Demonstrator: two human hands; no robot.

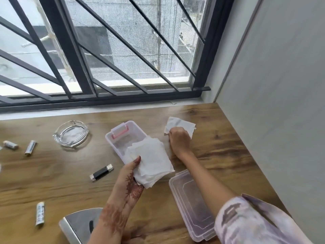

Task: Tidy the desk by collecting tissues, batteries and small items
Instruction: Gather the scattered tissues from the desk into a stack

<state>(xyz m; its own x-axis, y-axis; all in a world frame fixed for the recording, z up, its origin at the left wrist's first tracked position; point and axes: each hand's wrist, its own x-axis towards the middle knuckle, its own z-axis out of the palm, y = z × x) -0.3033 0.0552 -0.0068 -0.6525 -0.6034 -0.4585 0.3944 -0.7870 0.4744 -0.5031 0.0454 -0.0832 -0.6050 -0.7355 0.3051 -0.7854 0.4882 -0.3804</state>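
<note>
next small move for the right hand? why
Probably lift the loose tissue and add it to the stack in the left hand. The right hand is already closed on its edge, it still lies flat on the desk, and the box sits open beside them.

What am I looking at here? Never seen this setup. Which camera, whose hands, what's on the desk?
There is one picture, from a camera worn on a person's head, looking down at their bare hands. No machine is involved. The left hand holds a stack of tissues over an open plastic box. The right hand grips one more tissue lying on the wooden desk. The box's clear lid lies near the right arm. Also on the desk are three batteries, a black USB stick and a glass ashtray.
</note>
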